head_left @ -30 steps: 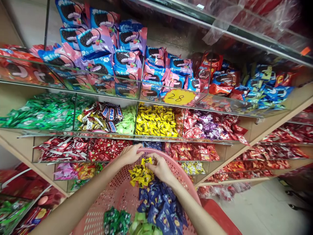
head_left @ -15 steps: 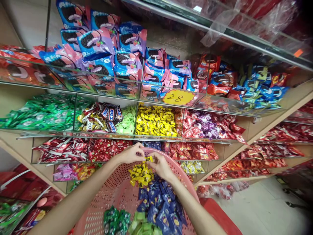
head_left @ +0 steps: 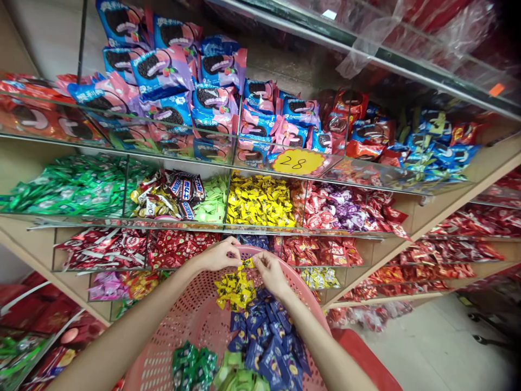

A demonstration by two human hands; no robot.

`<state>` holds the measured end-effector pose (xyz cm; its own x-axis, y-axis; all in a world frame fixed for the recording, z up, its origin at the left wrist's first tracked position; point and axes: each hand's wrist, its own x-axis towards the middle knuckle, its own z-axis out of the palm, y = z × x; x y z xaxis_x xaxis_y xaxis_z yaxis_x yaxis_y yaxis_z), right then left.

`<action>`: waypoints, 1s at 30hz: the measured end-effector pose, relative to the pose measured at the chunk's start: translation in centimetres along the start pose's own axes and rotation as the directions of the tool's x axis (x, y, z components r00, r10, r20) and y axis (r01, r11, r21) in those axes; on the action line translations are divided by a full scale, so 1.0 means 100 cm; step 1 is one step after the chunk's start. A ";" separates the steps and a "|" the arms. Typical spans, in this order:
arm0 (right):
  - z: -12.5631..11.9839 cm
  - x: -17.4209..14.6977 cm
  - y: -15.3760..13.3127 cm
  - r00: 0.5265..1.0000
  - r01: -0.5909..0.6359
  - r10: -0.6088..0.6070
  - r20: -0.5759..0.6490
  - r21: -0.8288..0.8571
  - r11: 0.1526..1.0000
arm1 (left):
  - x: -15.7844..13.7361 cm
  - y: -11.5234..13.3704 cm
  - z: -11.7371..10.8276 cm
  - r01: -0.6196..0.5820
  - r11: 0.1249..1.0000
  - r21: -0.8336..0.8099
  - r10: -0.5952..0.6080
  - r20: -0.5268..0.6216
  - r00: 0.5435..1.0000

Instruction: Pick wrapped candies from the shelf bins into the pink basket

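Bare hands, slim bare forearms

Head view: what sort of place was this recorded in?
Probably a sweet or snack shop. Wrapped sweets are sorted by kind in clear-fronted shelf compartments, a yellow tag reads 28, perhaps a price, and a pink basket holds several kinds of small packets.

Brightly lit around the pink basket, shadowy under the glass shelf high above it, blurred, stretched and black-cornered far to its right.
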<state>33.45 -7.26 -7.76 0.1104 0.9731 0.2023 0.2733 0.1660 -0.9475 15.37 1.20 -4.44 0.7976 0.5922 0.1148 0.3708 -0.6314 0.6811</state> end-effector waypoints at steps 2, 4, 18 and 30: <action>0.001 0.000 0.000 1.000 0.005 -0.006 -0.016 -0.005 1.000 | 0.001 0.001 -0.001 -0.001 1.000 -0.007 0.001 -0.004 1.000; 0.001 -0.001 -0.002 1.000 0.005 -0.004 -0.028 0.020 1.000 | 0.001 0.003 -0.001 -0.006 1.000 -0.021 0.006 -0.013 1.000; -0.001 0.001 -0.017 0.980 -0.190 0.198 0.013 0.349 0.918 | 0.003 0.003 -0.003 -0.015 0.998 -0.065 0.010 -0.069 0.998; -0.007 -0.003 -0.010 0.944 -0.331 0.303 0.133 0.414 0.848 | 0.003 0.003 -0.001 -0.022 0.996 -0.090 0.013 -0.098 0.995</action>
<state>33.82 -7.87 -6.73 0.0599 0.9898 -0.1295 -0.2005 -0.1152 -0.9729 15.68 1.29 -4.09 0.7517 0.6303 0.1941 0.3086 -0.5963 0.7411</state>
